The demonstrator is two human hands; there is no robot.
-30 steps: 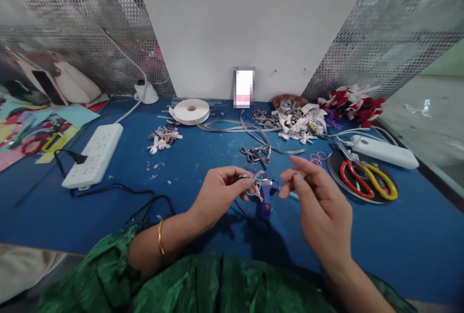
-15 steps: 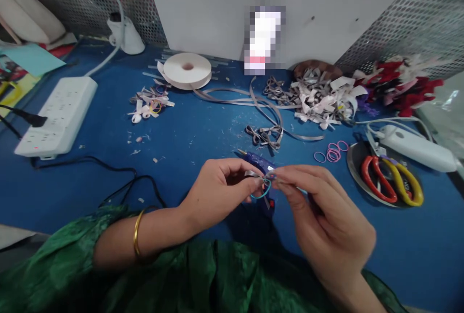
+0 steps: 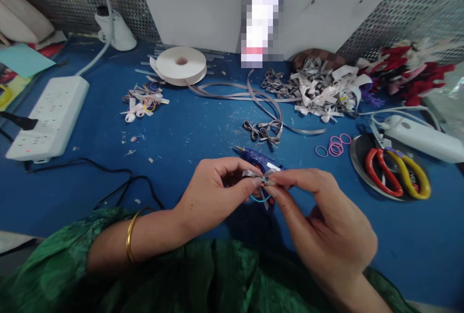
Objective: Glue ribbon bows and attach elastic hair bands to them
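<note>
Between the fingertips of both hands is a small grey ribbon bow (image 3: 250, 173), with a teal elastic band (image 3: 260, 199) hanging in a loop beneath it. My left hand (image 3: 217, 192) pinches the bow's left side between thumb and forefinger. From the right, my right hand (image 3: 319, 206) pinches the other side, and the two hands' fingertips nearly touch. Fingers cover the middle of the bow. Under and behind the hands lies a blue glue gun (image 3: 256, 158), its nozzle pointing left. Just beyond it rest grey ribbon bows (image 3: 263, 132).
A ribbon spool (image 3: 181, 64) stands at the back, trailing grey ribbon. Right of centre are a heap of bows (image 3: 322, 88), pink elastic bands (image 3: 335, 147) and red- and yellow-handled tools (image 3: 409, 175) on a dark dish. At left sit a power strip (image 3: 50, 115) and a black cord (image 3: 105, 164).
My right hand's fingertips have moved slightly left, closer to my left fingertips, pinching the bow. The teal loop now hangs lower and shows less. The camera view has shifted a little.
</note>
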